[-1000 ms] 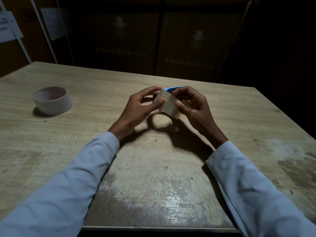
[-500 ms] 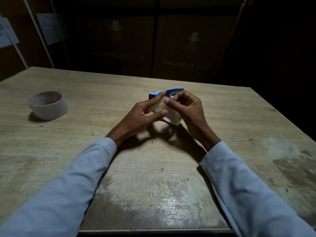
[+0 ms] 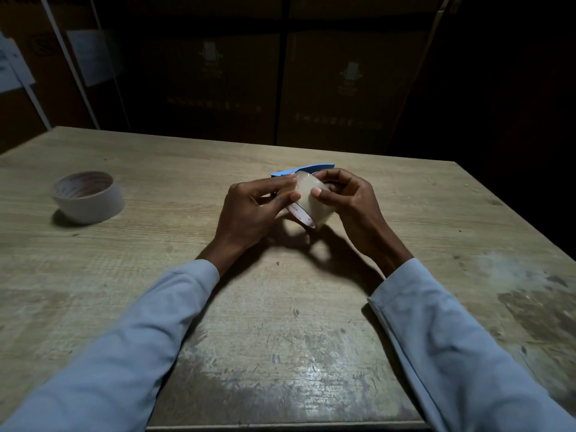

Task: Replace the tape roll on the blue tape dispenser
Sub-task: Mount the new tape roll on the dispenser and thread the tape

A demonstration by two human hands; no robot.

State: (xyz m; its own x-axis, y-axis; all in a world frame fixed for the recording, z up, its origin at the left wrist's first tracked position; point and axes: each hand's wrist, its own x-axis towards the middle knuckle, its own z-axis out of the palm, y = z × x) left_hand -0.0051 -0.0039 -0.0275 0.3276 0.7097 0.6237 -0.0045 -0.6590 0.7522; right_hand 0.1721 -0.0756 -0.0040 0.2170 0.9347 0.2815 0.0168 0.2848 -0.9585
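A clear tape roll (image 3: 313, 202) with a white, red-printed core sits between both my hands, just above the middle of the wooden table (image 3: 280, 307). My left hand (image 3: 254, 210) pinches its left rim with thumb and fingers. My right hand (image 3: 346, 201) holds its right side, thumb pressed on the outer tape surface. Behind the hands a sliver of the blue tape dispenser (image 3: 304, 169) shows; most of it is hidden. A second, wider white tape roll (image 3: 88, 196) lies flat at the far left of the table.
Brown cardboard boxes (image 3: 343, 88) are stacked in the dark behind the table. White papers (image 3: 15, 67) hang at the upper left. The table's near edge (image 3: 280, 427) runs along the bottom, and its right part is stained.
The clear roll has been turned in my fingers, so its printed core edge now faces me. My hands sit slightly lower and closer to the table.
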